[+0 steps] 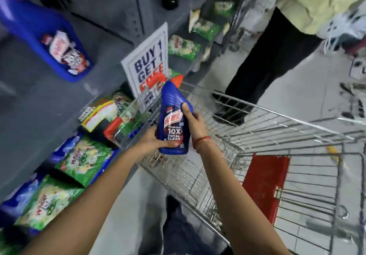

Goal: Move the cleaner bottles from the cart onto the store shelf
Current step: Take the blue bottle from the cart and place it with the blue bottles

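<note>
A blue cleaner bottle point(172, 114) with a red cap and a "10X Total Clean" label is held over the near left corner of the wire cart point(257, 145). My left hand point(152, 142) grips its base from the left. My right hand point(195, 124) wraps its right side, with the thumb on the front. A second blue cleaner bottle point(57, 42) lies on its side on the grey store shelf point(49, 100) at the upper left. Another red-capped bottle point(112, 126) sits low beside the cart, partly hidden by the wire.
A "Buy 1 Get 1 Free" sign point(150, 64) hangs off the shelf edge right behind the held bottle. Green detergent packs point(85, 159) fill the lower shelf. Another person point(277, 37) stands at the cart's far end. A red flap point(265, 185) sits in the cart.
</note>
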A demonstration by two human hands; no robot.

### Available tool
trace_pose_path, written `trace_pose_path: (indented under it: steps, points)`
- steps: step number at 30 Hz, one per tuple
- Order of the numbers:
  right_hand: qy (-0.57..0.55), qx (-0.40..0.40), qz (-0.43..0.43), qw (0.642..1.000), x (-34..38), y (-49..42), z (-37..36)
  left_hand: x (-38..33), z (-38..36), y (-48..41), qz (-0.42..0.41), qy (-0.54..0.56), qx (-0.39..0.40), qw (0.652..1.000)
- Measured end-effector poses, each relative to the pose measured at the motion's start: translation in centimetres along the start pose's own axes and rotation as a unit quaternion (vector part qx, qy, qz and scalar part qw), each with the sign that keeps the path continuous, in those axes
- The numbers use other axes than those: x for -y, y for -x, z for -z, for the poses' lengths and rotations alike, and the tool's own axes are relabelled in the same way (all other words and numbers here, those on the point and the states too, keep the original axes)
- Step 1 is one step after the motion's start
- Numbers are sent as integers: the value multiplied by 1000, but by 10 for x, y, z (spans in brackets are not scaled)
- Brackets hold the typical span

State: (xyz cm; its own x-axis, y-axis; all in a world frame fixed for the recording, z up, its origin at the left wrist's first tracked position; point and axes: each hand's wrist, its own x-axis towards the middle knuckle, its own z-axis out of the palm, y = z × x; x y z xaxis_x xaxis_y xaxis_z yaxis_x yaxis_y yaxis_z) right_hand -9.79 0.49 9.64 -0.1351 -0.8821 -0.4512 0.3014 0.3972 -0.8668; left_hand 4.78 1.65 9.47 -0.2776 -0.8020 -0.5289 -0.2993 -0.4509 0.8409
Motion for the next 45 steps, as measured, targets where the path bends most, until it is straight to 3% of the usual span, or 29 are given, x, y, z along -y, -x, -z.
trace_pose_path:
  steps: [10, 18, 26, 33, 41, 43, 45]
  points:
    - [67, 167, 106, 978, 38, 23, -140, -9, 109, 80, -107, 68, -173, 977]
    - [126, 342, 178, 914, 65, 43, -257, -8, 194, 124, -163, 90, -353, 917]
    - [182, 455, 195, 850, 69, 39, -326, 0, 247, 133, -186, 95, -451, 868]
    - [207, 447, 182, 851, 67, 22, -341, -3, 256, 115, -156, 81, -508, 843]
    - [203, 415, 192, 866, 54, 16, -329, 5, 256, 104, -138, 65, -504, 850]
    - [184, 340, 216, 897, 47, 15, -317, 9, 259, 105, -131, 62, -487, 861]
    - [158, 208, 266, 928, 35, 8, -295, 16, 264, 107, -120, 52, -466, 875]
